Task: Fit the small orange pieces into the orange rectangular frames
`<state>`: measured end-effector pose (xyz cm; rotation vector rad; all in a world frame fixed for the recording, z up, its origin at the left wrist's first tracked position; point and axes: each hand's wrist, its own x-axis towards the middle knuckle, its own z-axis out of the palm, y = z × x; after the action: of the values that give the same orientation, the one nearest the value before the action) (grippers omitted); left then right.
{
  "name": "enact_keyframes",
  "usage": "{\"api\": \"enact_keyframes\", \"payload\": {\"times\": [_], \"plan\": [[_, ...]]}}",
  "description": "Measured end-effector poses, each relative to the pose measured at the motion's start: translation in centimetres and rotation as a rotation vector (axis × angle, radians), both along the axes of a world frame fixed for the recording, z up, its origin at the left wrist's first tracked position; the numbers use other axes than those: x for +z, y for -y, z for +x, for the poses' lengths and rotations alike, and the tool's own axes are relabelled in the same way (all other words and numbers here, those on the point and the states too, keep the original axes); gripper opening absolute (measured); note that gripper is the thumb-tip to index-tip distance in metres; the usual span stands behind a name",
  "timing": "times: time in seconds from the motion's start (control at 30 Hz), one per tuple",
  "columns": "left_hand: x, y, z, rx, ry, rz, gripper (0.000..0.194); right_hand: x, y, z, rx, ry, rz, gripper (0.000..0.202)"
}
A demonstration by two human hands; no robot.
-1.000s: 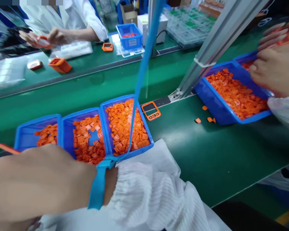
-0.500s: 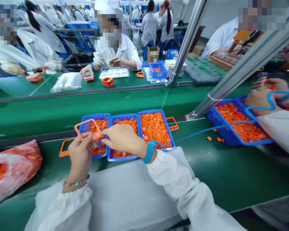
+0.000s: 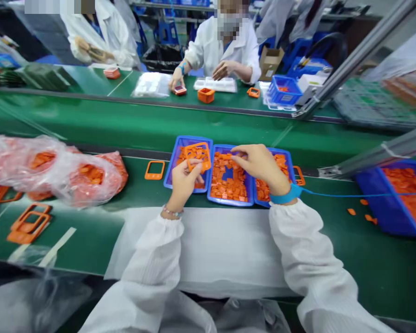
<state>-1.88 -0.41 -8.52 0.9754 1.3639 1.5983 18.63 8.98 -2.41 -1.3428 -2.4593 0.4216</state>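
Note:
My left hand pinches an orange frame by its lower edge, above the left blue tray of small orange pieces. Over the middle blue tray and the right blue tray hovers my right hand, palm down. Its fingers are extended and a little apart, with nothing visible between them. A blue band with a cord is on that wrist. Small orange pieces fill most of the middle tray, and its blue bottom shows in part.
Orange frames lie beside the trays and at the far left, near plastic bags of orange parts. A white sheet covers the bench before me. A metal post and another blue bin stand right. A person works opposite.
The view has swung left and down. My right hand has moved away from the orange frame to above the trays, its fingers looser. My left hand still holds the frame.

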Motion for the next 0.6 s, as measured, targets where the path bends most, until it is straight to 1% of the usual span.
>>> {"api": "enact_keyframes", "payload": {"times": [0.07,0.13,0.2,0.3,0.33,0.37,0.4,0.47,0.53,0.57,0.6], "plan": [[0.0,0.0,-0.1,-0.028,0.044,-0.014,0.037,-0.2,0.3,-0.5,0.017,-0.039,-0.007,0.032],[-0.1,0.1,-0.3,-0.031,0.07,-0.013,0.038,-0.7,0.5,-1.1,0.062,-0.034,-0.016,0.032],[-0.1,0.1,-0.5,-0.023,0.094,-0.009,0.038,-1.3,0.7,-1.6,0.108,0.036,-0.044,0.03],[-0.2,0.1,-0.8,-0.034,0.134,-0.013,0.038,-2.3,0.7,-2.1,0.155,0.21,-0.105,0.027],[-0.3,0.1,-0.9,-0.043,0.146,-0.015,0.039,-2.5,0.7,-2.2,0.166,0.226,-0.116,0.026],[-0.3,0.1,-1.0,-0.056,0.156,-0.017,0.04,-2.6,0.8,-2.4,0.167,0.194,-0.12,0.026],[-0.3,0.1,-1.0,-0.073,0.161,-0.019,0.042,-2.8,0.9,-2.7,0.158,0.108,-0.121,0.025],[-0.3,0.1,-0.9,-0.124,0.148,-0.024,0.045,-3.1,1.4,-3.3,0.131,-0.184,-0.147,0.03],[-0.3,0.2,-0.6,-0.203,0.114,-0.025,0.051,-3.5,2.0,-4.3,0.154,-0.48,-0.241,0.04],[-0.3,0.2,-0.5,-0.245,0.097,-0.023,0.055,-3.8,2.3,-4.8,0.187,-0.581,-0.307,0.044],[-0.3,0.3,-0.4,-0.282,0.078,-0.025,0.058,-4.1,2.6,-5.2,0.222,-0.648,-0.37,0.043]]}}
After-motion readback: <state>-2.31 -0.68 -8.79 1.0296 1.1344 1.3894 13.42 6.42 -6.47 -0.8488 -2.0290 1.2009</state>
